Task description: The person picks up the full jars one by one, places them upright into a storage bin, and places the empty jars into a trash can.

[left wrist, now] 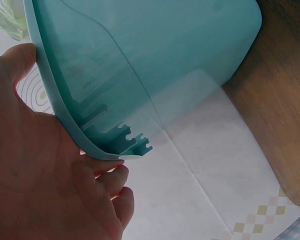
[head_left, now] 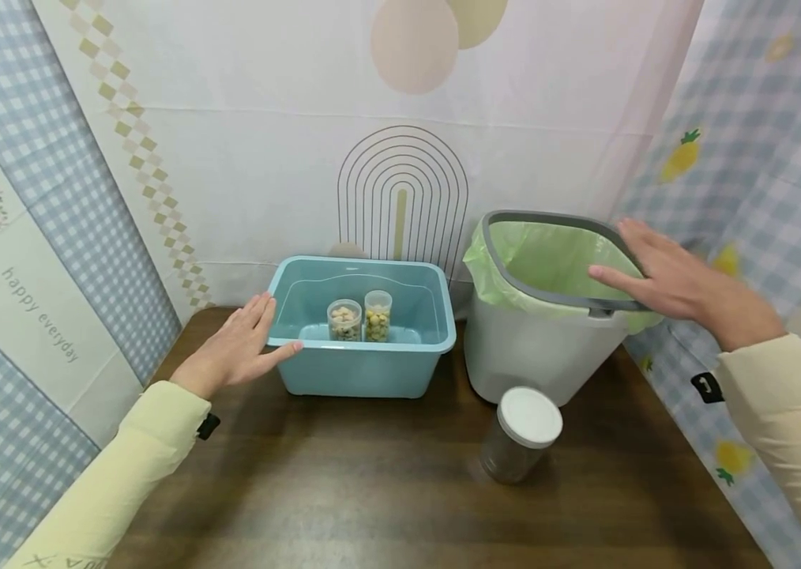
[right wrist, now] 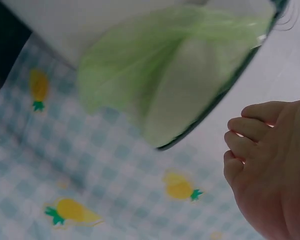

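My left hand (head_left: 237, 346) lies at the left front corner of a blue plastic basin (head_left: 358, 370), fingers extended and thumb along the rim. In the left wrist view the thumb (left wrist: 21, 59) meets the basin's edge. Two small clear cups stand inside the basin: one cup (head_left: 345, 320) with pale pieces on top, one cup (head_left: 377, 318) with yellow-green pieces. At the right rim of a grey trash bin (head_left: 535, 348) my right hand (head_left: 674, 278) hovers with straight fingers, holding nothing. The right wrist view shows this hand (right wrist: 270, 150) apart from the rim.
A light green bag (head_left: 546, 253) lines the bin, its edge folded over the rim. In front of the bin stands a clear jar (head_left: 510, 450) with a white lid (head_left: 531, 416). Patterned cloth (head_left: 265, 158) hangs behind and beside the dark wooden table (head_left: 344, 482).
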Demonstrator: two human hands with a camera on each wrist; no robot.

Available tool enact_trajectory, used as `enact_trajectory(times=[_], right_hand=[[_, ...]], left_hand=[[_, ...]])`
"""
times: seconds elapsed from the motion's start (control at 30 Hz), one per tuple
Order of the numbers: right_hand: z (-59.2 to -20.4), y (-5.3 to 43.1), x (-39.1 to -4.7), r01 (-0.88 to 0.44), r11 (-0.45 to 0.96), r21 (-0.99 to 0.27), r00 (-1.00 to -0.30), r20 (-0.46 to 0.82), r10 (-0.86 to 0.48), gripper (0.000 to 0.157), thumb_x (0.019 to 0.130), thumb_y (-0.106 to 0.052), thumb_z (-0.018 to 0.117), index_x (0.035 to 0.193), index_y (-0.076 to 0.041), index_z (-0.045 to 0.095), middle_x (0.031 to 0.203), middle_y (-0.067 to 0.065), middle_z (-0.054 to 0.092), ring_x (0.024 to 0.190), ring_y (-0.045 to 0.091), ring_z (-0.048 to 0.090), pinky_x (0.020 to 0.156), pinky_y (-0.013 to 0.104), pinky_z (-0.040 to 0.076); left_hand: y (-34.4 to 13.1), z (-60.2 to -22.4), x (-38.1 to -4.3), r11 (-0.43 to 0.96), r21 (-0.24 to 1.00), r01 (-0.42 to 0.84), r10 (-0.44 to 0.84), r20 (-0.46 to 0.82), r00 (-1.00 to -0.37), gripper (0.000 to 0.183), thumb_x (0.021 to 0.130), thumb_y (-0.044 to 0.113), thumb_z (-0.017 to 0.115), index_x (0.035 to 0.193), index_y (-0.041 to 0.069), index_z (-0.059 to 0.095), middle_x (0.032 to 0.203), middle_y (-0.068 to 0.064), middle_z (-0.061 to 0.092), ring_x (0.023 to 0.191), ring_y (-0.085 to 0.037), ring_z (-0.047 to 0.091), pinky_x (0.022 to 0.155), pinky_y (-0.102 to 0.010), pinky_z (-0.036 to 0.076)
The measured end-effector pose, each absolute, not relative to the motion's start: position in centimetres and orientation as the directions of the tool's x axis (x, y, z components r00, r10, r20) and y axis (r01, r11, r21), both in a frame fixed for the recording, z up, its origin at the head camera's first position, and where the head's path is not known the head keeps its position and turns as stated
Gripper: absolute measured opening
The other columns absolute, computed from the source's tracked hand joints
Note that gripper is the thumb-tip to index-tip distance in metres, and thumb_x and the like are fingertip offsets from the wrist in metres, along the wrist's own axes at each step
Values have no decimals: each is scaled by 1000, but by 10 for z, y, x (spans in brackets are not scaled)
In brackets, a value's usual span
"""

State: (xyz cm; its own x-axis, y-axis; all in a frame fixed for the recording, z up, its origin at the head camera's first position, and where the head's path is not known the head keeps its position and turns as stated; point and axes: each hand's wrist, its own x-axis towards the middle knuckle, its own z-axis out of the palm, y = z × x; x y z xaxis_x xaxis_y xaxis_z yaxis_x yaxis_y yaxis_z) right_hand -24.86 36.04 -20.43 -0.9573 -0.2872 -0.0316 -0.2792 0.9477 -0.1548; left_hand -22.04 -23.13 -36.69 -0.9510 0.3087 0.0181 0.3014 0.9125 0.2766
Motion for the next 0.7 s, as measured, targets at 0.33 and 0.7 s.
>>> enact_trajectory(times=[0.33, 0.7], right_hand=[[-221, 391, -251, -263, 958, -114, -963, -29, -267, 97, 109, -60, 42, 169, 0, -5, 172, 37, -2, 155, 65, 6, 119, 80, 12], [-240, 403, -254, -278, 950, -142, -959, -8, -282, 90, 111, -56, 41, 169, 3, 6, 170, 39, 9, 152, 66, 14, 116, 79, 19]], left_hand=[[-231, -371, -222, 913, 265, 310, 314, 26, -949, 103, 107, 65, 44, 164, -14, 11, 174, -33, 6, 162, -52, 8, 131, -67, 13], [-232, -370, -223, 913, 271, 304, 310, 23, -951, 103, 107, 64, 43, 164, -13, 9, 174, -33, 5, 163, -51, 6, 131, -67, 12]])
